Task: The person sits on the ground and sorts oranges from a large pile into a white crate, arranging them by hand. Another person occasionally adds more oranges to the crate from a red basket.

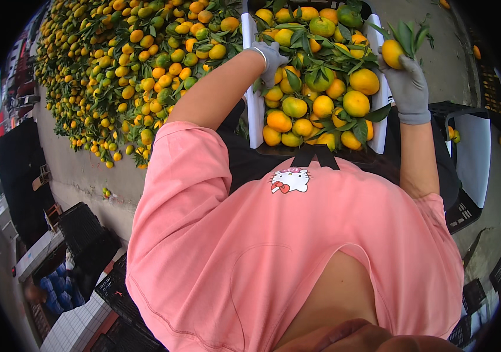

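Note:
A black plastic crate with white liner boards (pixel 256 125) stands before me, filled with yellow-orange and greenish mandarins (pixel 319 81), many with leaves on. My left hand (pixel 270 60), in a grey glove, reaches over the crate's left side, fingers bent down at the fruit and leaves; whether it grips one is hidden. My right hand (pixel 406 83), gloved too, is at the crate's right edge and holds up a mandarin with leaves (pixel 392 53) between thumb and fingers.
A large heap of mandarins (pixel 145 79) covers the ground at the left. Another lined crate (pixel 474 154) with a few mandarins stands at my right. Black crates (pixel 87 229) are at the lower left, where a person in blue (pixel 61 288) is partly visible. More fruit lies at the far right.

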